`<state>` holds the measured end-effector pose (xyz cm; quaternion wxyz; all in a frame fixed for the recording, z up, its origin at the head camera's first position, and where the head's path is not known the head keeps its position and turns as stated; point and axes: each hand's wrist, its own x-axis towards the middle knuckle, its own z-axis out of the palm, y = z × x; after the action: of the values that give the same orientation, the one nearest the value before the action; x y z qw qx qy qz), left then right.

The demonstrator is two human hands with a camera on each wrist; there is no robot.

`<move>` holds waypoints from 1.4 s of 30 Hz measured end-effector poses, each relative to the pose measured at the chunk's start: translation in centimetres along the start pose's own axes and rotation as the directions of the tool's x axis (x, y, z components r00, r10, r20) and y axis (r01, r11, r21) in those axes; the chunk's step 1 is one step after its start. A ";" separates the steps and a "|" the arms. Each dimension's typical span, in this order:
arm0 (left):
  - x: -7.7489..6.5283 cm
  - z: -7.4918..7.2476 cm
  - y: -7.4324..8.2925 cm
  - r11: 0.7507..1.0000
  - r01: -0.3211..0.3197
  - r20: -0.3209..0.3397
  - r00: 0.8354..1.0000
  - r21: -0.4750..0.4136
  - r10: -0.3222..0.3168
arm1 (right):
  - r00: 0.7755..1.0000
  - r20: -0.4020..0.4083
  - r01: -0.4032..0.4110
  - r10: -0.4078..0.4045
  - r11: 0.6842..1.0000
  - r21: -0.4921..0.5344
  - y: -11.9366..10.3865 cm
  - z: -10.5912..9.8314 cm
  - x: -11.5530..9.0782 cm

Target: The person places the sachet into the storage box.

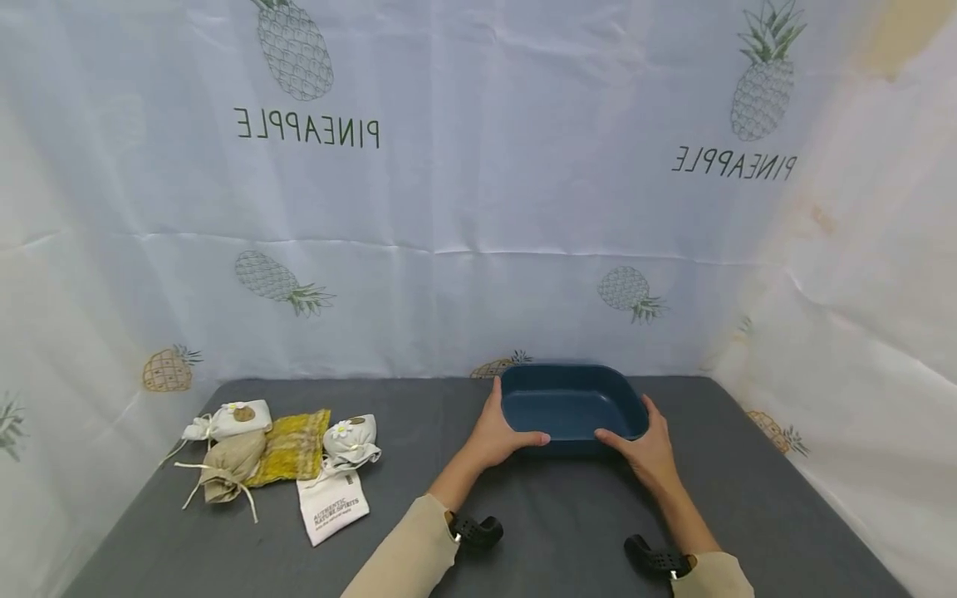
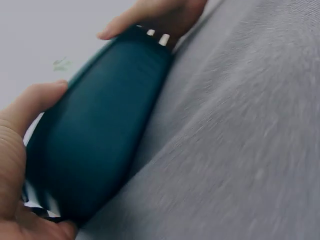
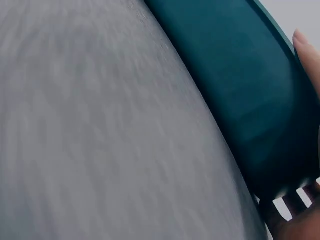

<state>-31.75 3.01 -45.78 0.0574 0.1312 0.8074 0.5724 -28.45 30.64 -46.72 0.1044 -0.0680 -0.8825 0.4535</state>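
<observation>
A dark teal-blue plastic storage basket (image 1: pixel 571 411), rectangular with rounded corners, is near the back of the grey table. Nothing shows inside it in the head view. My left hand (image 1: pixel 501 432) grips its left end, thumb along the near rim. At the opposite end my right hand (image 1: pixel 646 444) holds it the same way, thumb at the near rim. Slots show at the basket's ends in the wrist views. The left wrist view shows the basket's long outer wall (image 2: pixel 100 115) between both hands; the right wrist view shows that wall (image 3: pixel 240 85) beside the right thumb.
Left on the grey tabletop (image 1: pixel 419 423) lie a white drawstring pouch (image 1: pixel 242 418), a beige tied pouch (image 1: pixel 233 465), a yellow patterned cloth piece (image 1: pixel 293 444), another white pouch (image 1: pixel 351 440) and a printed white pouch (image 1: pixel 332 505). Pineapple-print curtains (image 1: pixel 478 183) hang behind and at the sides.
</observation>
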 end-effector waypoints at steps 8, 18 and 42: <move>-1.4 -4.0 -0.9 0.999 0.047 -0.056 0.997 0.017 -0.046 | 0.996 0.068 0.054 -0.057 0.998 0.042 -1.9 4.1 0.5; -2.8 -7.9 -2.8 0.997 0.038 -0.159 0.987 0.064 -0.028 | 0.994 0.063 0.085 -0.094 0.987 0.137 -5.0 9.0 0.5; -6.8 -15.8 -1.4 0.852 0.075 -0.325 0.938 0.518 0.116 | 0.990 0.039 0.127 -0.136 0.976 0.179 -6.7 12.7 0.2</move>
<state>-29.24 -13.69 -42.17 -0.1288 0.0482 0.9282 0.3457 -31.94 16.81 -48.47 0.1172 0.0118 -0.8440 0.5233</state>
